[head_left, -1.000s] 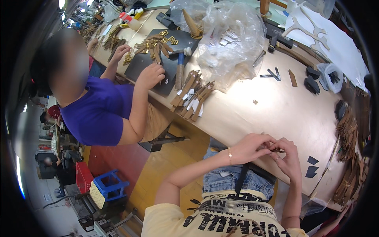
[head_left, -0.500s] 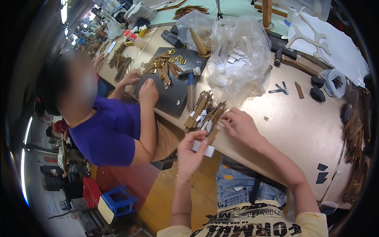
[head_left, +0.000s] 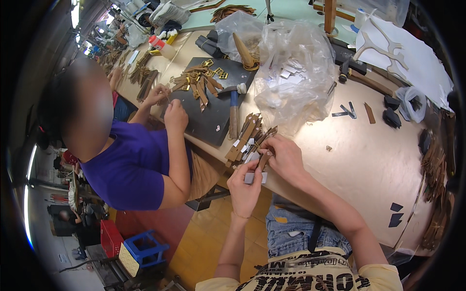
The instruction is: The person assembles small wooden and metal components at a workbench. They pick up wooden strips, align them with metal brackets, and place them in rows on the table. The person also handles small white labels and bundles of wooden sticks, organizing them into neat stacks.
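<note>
My left hand is closed on a short brown leather strap and a small white card at the table's front edge. From the right, my right hand pinches the strap's upper end, its fingertips partly hidden. Just beyond both hands lies a pile of brown leather straps with small white tags among them. A large clear plastic bag holding white tags rests behind that pile.
At left, a person in a purple top works beside a black mat bearing buckled straps. A blue-handled hammer lies there. Another hammer, metal strips and more leather straps are on the right.
My two hands have come closer together. The left moved slightly up and right with the card, and the right shifted onto the strap. The neighbouring person's hands moved a little left.
</note>
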A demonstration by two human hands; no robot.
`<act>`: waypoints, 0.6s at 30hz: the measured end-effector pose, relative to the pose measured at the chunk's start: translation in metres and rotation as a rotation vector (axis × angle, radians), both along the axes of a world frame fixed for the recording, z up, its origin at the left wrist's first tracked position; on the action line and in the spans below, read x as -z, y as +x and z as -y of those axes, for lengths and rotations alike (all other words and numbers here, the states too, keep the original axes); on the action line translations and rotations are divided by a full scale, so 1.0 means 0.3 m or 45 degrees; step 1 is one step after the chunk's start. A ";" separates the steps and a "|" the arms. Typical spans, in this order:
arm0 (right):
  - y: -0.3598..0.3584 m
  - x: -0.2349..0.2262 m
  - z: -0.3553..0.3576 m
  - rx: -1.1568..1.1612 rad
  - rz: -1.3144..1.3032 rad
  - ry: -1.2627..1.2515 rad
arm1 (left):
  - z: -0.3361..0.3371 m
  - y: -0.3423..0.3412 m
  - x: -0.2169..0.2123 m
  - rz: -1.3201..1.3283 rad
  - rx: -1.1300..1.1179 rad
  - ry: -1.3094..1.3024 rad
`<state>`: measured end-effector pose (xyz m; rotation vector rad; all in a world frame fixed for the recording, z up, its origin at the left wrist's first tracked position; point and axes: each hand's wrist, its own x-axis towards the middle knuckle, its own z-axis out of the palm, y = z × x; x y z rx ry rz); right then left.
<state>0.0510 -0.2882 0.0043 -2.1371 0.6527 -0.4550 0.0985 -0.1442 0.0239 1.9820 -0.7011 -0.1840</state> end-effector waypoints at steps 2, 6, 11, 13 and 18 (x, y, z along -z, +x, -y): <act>0.001 0.006 0.004 0.000 0.008 -0.034 | -0.002 0.013 0.002 0.014 0.016 -0.071; -0.004 0.025 0.018 -0.015 0.220 0.317 | -0.006 0.037 0.008 -0.309 0.048 -0.268; -0.016 0.049 0.023 -0.037 0.359 0.471 | -0.031 0.027 -0.018 -0.670 0.111 -0.514; -0.018 0.056 0.028 -0.069 0.311 0.506 | -0.037 0.010 -0.037 -0.776 0.126 -0.553; -0.012 0.071 0.037 -0.085 0.351 0.529 | -0.033 -0.027 -0.076 -0.886 0.157 -0.557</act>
